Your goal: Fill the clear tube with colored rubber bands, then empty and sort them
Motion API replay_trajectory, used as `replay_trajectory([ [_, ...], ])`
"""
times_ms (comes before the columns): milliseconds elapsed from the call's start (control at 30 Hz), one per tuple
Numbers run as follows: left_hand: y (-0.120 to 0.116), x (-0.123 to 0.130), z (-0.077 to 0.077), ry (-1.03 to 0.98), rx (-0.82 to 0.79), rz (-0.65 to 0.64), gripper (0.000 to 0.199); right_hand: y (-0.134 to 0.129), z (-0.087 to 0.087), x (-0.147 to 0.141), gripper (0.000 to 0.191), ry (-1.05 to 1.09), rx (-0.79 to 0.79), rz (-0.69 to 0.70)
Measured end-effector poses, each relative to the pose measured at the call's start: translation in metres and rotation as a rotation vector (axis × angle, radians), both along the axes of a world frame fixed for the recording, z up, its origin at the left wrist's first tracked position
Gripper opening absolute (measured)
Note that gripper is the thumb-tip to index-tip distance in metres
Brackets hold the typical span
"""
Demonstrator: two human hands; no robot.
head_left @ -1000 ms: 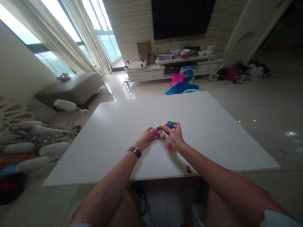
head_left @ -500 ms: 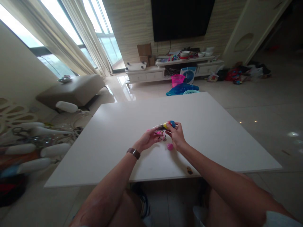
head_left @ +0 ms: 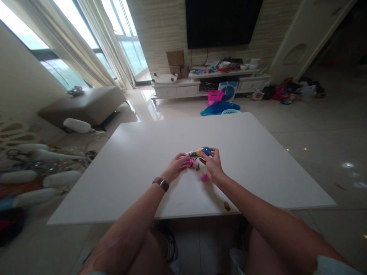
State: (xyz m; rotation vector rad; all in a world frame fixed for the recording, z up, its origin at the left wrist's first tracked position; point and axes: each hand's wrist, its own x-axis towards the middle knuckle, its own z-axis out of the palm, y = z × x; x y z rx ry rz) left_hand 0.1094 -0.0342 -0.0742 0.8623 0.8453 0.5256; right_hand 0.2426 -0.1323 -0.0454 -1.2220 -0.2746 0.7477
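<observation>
My right hand (head_left: 213, 162) is closed around the blue-capped end of a small tube-shaped container (head_left: 197, 153) with a yellow and red part and a clear, dark-patterned part. At its other end, the fingers of my left hand (head_left: 175, 166) are closed on the clear tip. A watch with a brown strap (head_left: 161, 183) is on my left wrist. Just below the container, a pink item with black marks (head_left: 194, 163) is partly hidden by my left fingers. Nearer to me, a round pink piece (head_left: 203, 177) rests on the white table (head_left: 129, 172).
A small brown and yellow object (head_left: 226, 206) lies by the table's near edge. Beyond the far edge are a blue plastic bag (head_left: 219, 108), a pink basket (head_left: 215, 97) and a low TV cabinet (head_left: 174, 90). White-padded metal frames (head_left: 61, 177) crowd the left.
My left hand has shifted slightly left and its fingers have drawn to the container's clear end. The container's patterned part shows more. My view has moved slightly.
</observation>
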Motion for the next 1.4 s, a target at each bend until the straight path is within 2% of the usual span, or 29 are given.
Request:
replay_trajectory([
  [200, -0.001, 0.0, 0.002, -0.2, -0.09, -0.068, 0.033, -0.001, 0.003, -0.002, 0.059, 0.023, 0.031, 0.021],
  [300, -0.001, -0.003, 0.004, -0.242, -0.113, -0.212, 0.043, -0.002, 0.007, -0.001, 0.055, 0.046, 0.06, 0.02],
  [400, 0.0, -0.007, 0.002, -0.155, -0.051, -0.346, 0.049, -0.003, 0.01, 0.001, 0.05, 0.106, 0.038, 0.023],
  [467, 0.002, -0.008, -0.001, -0.118, 0.021, -0.34, 0.05, -0.003, 0.01, 0.002, 0.048, 0.175, 0.004, 0.037],
  [633, 0.008, -0.003, -0.009, -0.076, 0.12, -0.147, 0.041, -0.001, 0.005, -0.003, 0.049, 0.23, -0.028, 0.051],
  [733, 0.01, -0.002, -0.012, -0.04, 0.141, -0.067, 0.038, -0.001, 0.002, -0.005, 0.051, 0.18, -0.017, 0.035],
  [967, 0.006, -0.001, -0.013, 0.017, 0.128, -0.012, 0.037, -0.001, -0.001, -0.001, 0.058, -0.021, -0.027, -0.001],
  [1133, 0.002, -0.001, -0.003, -0.136, 0.033, -0.068, 0.035, -0.003, 0.004, -0.003, 0.055, 0.019, 0.009, 0.03],
  [1233, 0.0, -0.003, 0.0, -0.223, -0.021, -0.192, 0.041, -0.004, 0.008, -0.002, 0.05, 0.082, 0.029, 0.058],
  [1333, 0.0, -0.006, -0.001, -0.186, 0.01, -0.341, 0.046, -0.004, 0.008, 0.0, 0.044, 0.143, 0.002, 0.053],
  [1400, 0.001, -0.006, -0.002, -0.142, 0.058, -0.357, 0.046, -0.004, 0.008, 0.001, 0.041, 0.2, -0.035, 0.039],
])
